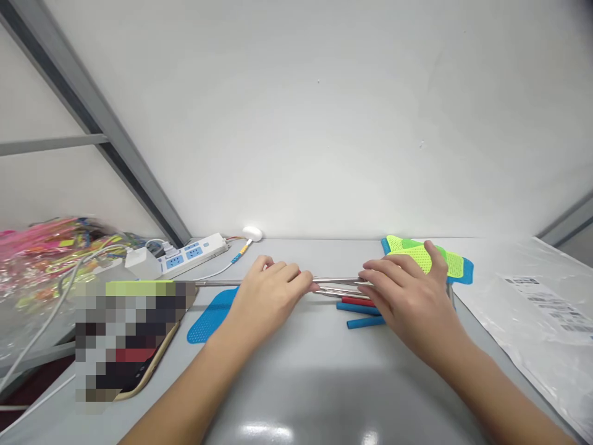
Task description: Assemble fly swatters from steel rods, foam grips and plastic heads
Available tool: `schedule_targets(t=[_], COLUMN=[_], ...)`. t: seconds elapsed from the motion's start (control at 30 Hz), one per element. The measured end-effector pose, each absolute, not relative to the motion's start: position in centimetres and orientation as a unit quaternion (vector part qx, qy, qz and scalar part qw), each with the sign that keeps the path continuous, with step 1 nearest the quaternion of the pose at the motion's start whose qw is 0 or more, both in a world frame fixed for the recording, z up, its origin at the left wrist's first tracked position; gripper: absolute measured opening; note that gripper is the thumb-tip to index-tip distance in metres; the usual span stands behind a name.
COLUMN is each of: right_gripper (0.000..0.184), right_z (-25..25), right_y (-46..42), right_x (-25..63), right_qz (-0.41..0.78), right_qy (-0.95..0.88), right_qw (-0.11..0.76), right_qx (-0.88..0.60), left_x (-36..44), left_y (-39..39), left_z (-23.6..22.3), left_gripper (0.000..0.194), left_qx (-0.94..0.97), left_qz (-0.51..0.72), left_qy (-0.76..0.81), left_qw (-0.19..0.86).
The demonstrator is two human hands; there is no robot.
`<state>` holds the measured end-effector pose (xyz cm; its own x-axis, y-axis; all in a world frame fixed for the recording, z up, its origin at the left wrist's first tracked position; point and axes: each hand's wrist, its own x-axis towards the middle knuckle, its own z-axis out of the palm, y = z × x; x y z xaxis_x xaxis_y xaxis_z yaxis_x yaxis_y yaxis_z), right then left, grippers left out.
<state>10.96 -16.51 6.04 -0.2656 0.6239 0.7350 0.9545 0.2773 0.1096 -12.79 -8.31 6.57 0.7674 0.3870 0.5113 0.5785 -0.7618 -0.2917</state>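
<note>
Above the table's middle, my left hand (pixel 273 293) is closed around a thin metal rod (pixel 217 283) that reaches out to the left. Bits of red show at its fingers; what they belong to is unclear. My right hand (pixel 407 296) pinches the right end of the metal rods (pixel 336 281) between thumb and fingers, its little finger raised. Beneath the rods lie a red tube (pixel 356 301) and blue tubes (pixel 364 322), partly hidden by my right hand. A blue perforated paddle (pixel 210 318), like a fly swatter head, lies beside my left wrist.
Yellow-green and blue perforated paddles (pixel 456 266) are stacked behind my right hand. At left are a pixelated phone-like object (pixel 160 355), a power strip (pixel 204 248) with cables and plastic-bagged colourful items (pixel 60 266). A white plastic bag (pixel 523 272) covers the right side.
</note>
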Motion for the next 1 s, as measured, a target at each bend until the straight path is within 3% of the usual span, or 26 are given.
schedule_targets(t=[0.2, 0.53, 0.7, 1.0], right_gripper=[0.011, 0.011, 0.011, 0.013], right_z=[5.5, 5.1, 4.9, 5.1], right_y=[-16.1, -15.7, -16.2, -16.0], right_x=[11.5, 10.6, 9.3, 10.6], right_qz=[-0.296, -0.221, -0.17, -0.167], right_qy=[-0.736, -0.763, -0.787, -0.782], right_qw=[0.285, 0.331, 0.317, 0.309], right_qx=[-0.538, -0.509, -0.501, -0.515], left_x=[-12.7, -11.0, -9.9, -11.8], left_y=[-8.4, -9.1, -10.0, -8.6], left_z=[6.7, 5.4, 4.9, 5.7], left_gripper=[0.02, 0.02, 0.01, 0.013], left_qx=[-0.911, -0.905, -0.912, -0.919], left_qz=[-0.225, -0.21, -0.23, -0.207], left_qy=[-0.267, -0.295, -0.258, -0.272], left_qw=[0.218, 0.225, 0.222, 0.198])
